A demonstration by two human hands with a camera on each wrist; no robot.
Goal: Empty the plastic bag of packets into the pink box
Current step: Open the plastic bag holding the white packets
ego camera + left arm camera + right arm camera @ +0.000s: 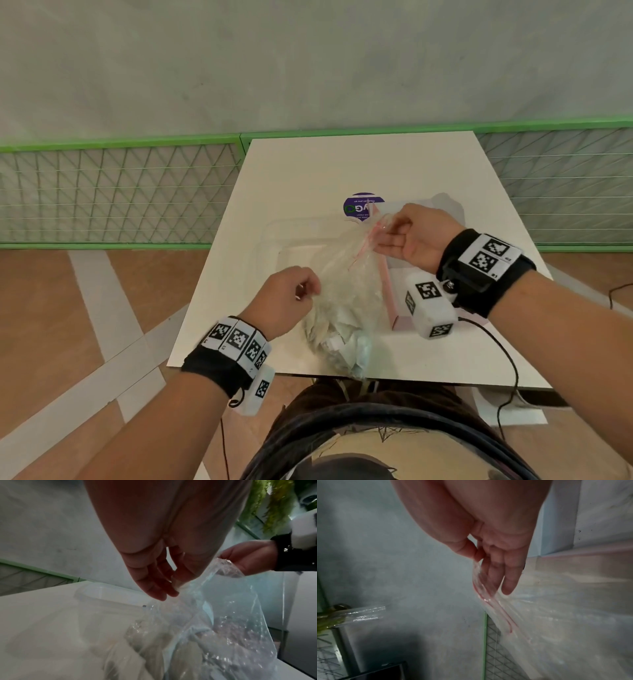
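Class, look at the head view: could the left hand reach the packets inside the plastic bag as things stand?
Probably not yet. The left hand pinches the plastic bag near its top, the right hand pinches the red-striped mouth, and the packets sit at the bottom.

Clear red-striped plastic bag [346, 291], pink box [394, 291]

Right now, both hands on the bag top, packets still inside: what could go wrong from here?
1. The plastic bag hangs between a left hand pinch and a right hand pinch near the red zip strip; thin film could slip and drop.
2. The packets sag at the table's near edge, not over the pink box; a spill may go to the floor.
3. A clear lid lies right behind and could be knocked.
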